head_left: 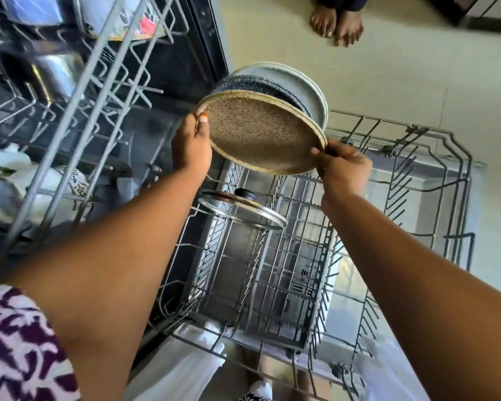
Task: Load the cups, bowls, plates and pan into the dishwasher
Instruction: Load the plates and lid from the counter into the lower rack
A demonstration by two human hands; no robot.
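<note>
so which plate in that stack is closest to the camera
The brown speckled plate, gripped at its rim by both hands. The dark blue plate and the pale plate sit behind it.

Both hands hold a tilted stack over the pulled-out grey wire lower rack: left hand and right hand grip opposite rims of the speckled brown round plate, with a dark blue speckled plate and pale grey plate behind it. Glass lid with black knob stands tilted in the rack's left side. Upper wire rack far left holds a white patterned mug.
</note>
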